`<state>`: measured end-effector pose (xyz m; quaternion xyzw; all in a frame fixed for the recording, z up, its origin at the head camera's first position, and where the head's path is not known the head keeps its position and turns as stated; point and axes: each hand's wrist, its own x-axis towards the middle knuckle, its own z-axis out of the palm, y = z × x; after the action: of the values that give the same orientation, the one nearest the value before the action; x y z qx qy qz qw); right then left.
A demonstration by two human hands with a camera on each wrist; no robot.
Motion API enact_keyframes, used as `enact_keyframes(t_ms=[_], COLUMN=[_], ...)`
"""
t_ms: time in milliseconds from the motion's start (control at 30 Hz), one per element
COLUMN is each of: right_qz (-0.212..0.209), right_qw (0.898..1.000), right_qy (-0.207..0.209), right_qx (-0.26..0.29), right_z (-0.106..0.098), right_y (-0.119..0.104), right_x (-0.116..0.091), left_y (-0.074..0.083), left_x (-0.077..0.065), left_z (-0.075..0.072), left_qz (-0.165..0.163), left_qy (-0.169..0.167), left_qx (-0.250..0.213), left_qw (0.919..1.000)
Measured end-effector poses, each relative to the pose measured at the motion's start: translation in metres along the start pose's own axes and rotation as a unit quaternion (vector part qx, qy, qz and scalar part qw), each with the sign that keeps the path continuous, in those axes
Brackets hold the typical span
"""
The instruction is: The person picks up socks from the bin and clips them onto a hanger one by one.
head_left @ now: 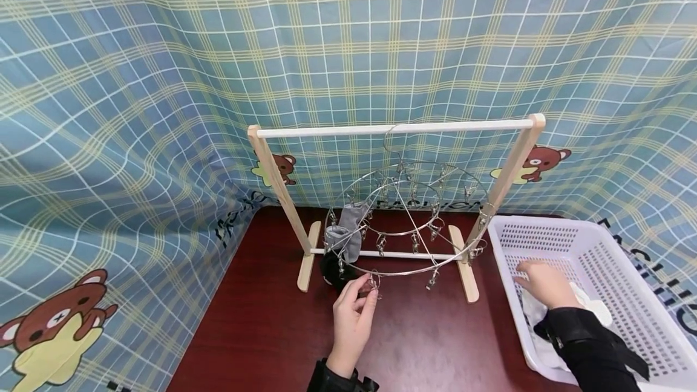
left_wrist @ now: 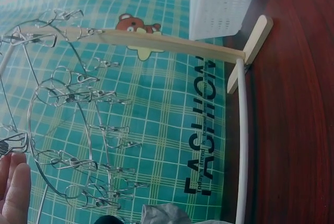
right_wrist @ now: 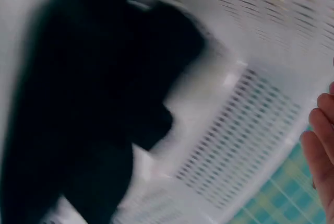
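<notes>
Left to right, we are seeing grey cloth [head_left: 351, 230] hanging on the wire hanger [head_left: 400, 273]; the left hand [head_left: 351, 313] pinching a metal clip [left_wrist: 15, 143], probably light, springy, best squeezed at its handles; the right hand [head_left: 546, 283] hovering, thumb parted from fingers, above white cloth [head_left: 599, 310] inside the basket [head_left: 634, 295], likely soft, best taken by an edge.

The head view is bright and fairly even, though the cloth [head_left: 425, 65] darkens at the left and its checks bow towards the edges. Soft, pale glare lies on the table [head_left: 419, 337]. The left wrist view has a greenish cast and a washed-out upper left; small glints mark the clips [left_wrist: 73, 97]. The right wrist view is blurred, smearing the basket [right_wrist: 235, 145] and a near-black shape [right_wrist: 99, 83].
</notes>
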<state>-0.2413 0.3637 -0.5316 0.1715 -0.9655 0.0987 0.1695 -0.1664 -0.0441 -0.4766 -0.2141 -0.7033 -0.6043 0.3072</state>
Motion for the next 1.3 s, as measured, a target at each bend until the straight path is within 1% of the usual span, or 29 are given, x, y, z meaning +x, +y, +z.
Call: enact_keyframes(t_ms=[67, 133, 167, 233, 300, 400, 467, 533, 667, 767, 800, 900, 967, 1100, 1200, 1267, 1300], right_qz=[0.032, 0.067, 0.085, 0.117, 0.138, 0.146, 0.14, 0.134, 0.125, 0.118, 0.116, 0.12, 0.126, 0.15, 0.171, 0.173, 0.175], right_qw=[0.997, 0.99, 0.985, 0.975, 0.97, 0.969, 0.97, 0.969, 0.968, 0.969, 0.97, 0.973, 0.974, 0.973, 0.974, 0.979, 0.98], right_qy=[-0.064, -0.122, -0.15, -0.184, -0.198, -0.196, -0.196, -0.198, -0.21, -0.206, -0.2, -0.185, -0.177, -0.165, -0.134, -0.095, -0.075], right_qx=[0.018, 0.026, 0.028, 0.027, 0.024, 0.033, 0.043, 0.054, 0.064, 0.068, 0.07, 0.071, 0.07, 0.064, 0.065, 0.057, 0.054], right_z=[0.012, 0.019, 0.021, 0.021, 0.019, 0.019, 0.022, 0.027, 0.036, 0.038, 0.037, 0.033, 0.029, 0.016, 0.0, -0.011, -0.017], right_y=[0.005, 0.009, 0.01, 0.011, 0.011, 0.011, 0.013, 0.016, 0.023, 0.024, 0.023, 0.021, 0.019, 0.015, 0.009, 0.006, 0.004], right_x=[-0.01, -0.015, -0.016, -0.017, -0.016, -0.016, -0.017, -0.02, -0.023, -0.024, -0.023, -0.024, -0.024, -0.025, -0.024, -0.023, -0.022], left_y=[0.001, 0.001, 0.001, 0.001, 0.002, 0.004, 0.005, 0.005, 0.008, 0.012, 0.014, 0.014, 0.012, 0.004, 0.002, 0.004, 0.008], left_x=[-0.003, -0.003, -0.003, -0.002, -0.001, 0.0, 0.0, 0.001, 0.003, 0.006, 0.007, 0.009, 0.008, 0.004, 0.003, 0.004, 0.005], left_z=[0.001, 0.001, 0.001, 0.002, 0.002, 0.003, 0.003, 0.003, 0.003, 0.003, 0.002, 0.002, 0.002, 0.002, 0.002, 0.001, 0.0], left_qz=[-0.001, 0.002, 0.003, 0.001, -0.009, -0.022, -0.024, -0.017, -0.015, -0.015, -0.008, 0.004, 0.011, 0.006, 0.002, 0.001, 0.001], left_qy=[-0.002, -0.001, 0.0, 0.001, 0.002, 0.003, 0.004, 0.003, -0.001, 0.0, 0.001, 0.001, 0.0, -0.003, -0.005, -0.006, -0.006], left_qx=[0.001, 0.005, 0.006, 0.006, 0.003, -0.006, -0.008, -0.006, 0.004, 0.004, 0.003, -0.005, -0.007, -0.011, -0.012, -0.013, -0.013], left_qw=[1.0, 1.0, 1.0, 1.0, 1.0, 0.9997, 0.9997, 0.9998, 0.9999, 0.9999, 1.0, 1.0, 0.9999, 0.9999, 0.9999, 0.9999, 0.9999])
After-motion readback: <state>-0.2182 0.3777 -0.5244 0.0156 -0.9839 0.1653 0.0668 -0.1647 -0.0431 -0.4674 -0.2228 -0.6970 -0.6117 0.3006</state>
